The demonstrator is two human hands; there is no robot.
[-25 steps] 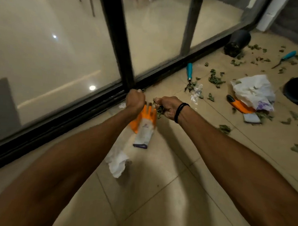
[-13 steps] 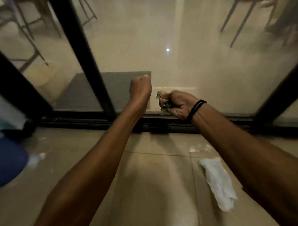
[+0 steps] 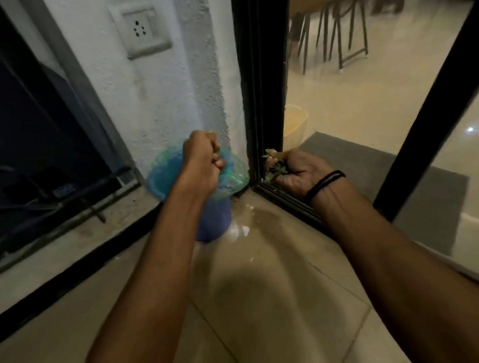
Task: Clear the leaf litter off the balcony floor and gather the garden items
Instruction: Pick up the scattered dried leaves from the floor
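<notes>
A blue bin (image 3: 214, 224) lined with a thin greenish bag (image 3: 237, 175) stands in the corner where the white wall meets the black door frame. My left hand (image 3: 203, 158) is a closed fist right above the bin's mouth; whether anything is inside the fist is hidden. To the right of the bin, in front of the door frame, my right hand (image 3: 297, 171) is shut around a clump of dry green leaves (image 3: 274, 166), which poke out past the fingers. A black band circles that wrist.
A wall socket (image 3: 140, 30) sits on the white wall (image 3: 159, 101). The black sliding-door frame (image 3: 260, 80) and its floor track (image 3: 289, 202) run to the right. A dark ledge with railing (image 3: 49, 173) lies left. Small white scraps (image 3: 240, 230) lie by the bin's base.
The view has swung left, away from the gloves and scattered litter, to the corner. The blue bin now sits under my left fist. Both hands stay closed, the right still on the leaves.
</notes>
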